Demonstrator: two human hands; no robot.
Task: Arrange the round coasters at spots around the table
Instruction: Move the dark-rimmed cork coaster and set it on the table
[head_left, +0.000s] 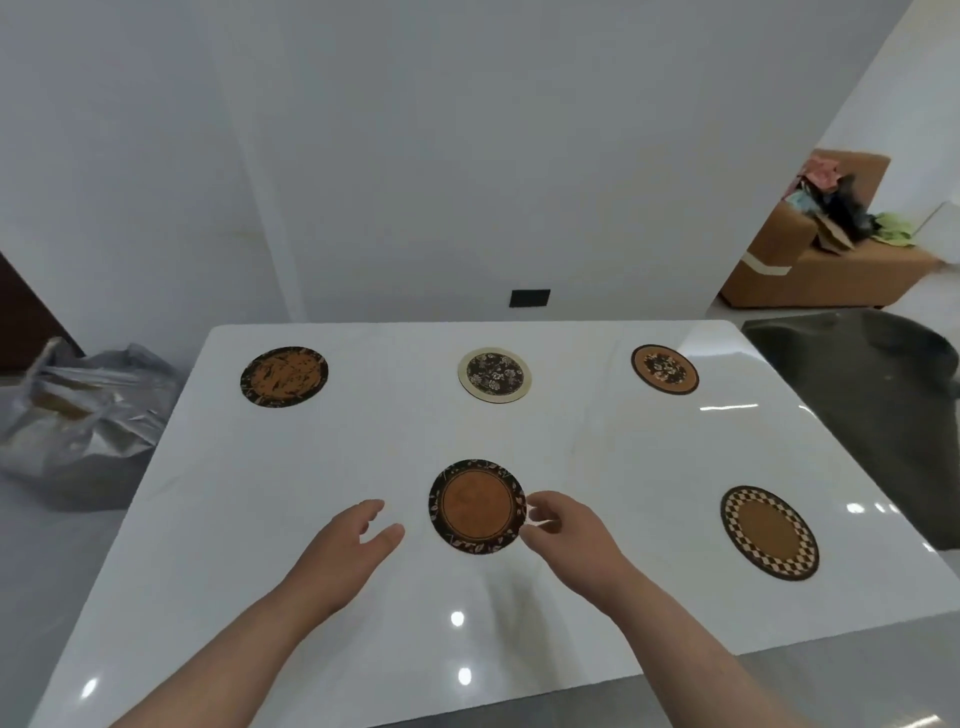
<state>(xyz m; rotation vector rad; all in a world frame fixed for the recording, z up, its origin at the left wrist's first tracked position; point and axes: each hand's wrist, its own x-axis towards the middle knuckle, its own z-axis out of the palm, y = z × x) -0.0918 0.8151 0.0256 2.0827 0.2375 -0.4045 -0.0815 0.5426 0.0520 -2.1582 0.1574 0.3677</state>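
Observation:
Several round coasters lie flat on the glossy white table (363, 447). Along the far side are a dark brown-and-orange coaster (284, 376) at left, a cream-rimmed floral coaster (494, 374) in the middle and a tan-rimmed floral coaster (665, 369) at right. A checker-rimmed coaster (769, 532) lies near right. A brown coaster with a dark leafy rim (477, 506) lies near the middle. My right hand (566, 535) touches its right edge with thumb and fingertips, fingers loosely curled. My left hand (353, 540) hovers just left of it, fingers relaxed, holding nothing.
A crumpled plastic bag (88, 410) sits on the floor left of the table. A brown sofa (826, 260) with piled clothes stands at the back right. A dark glossy surface (862, 395) adjoins the table's right side. The wall is close behind the far edge.

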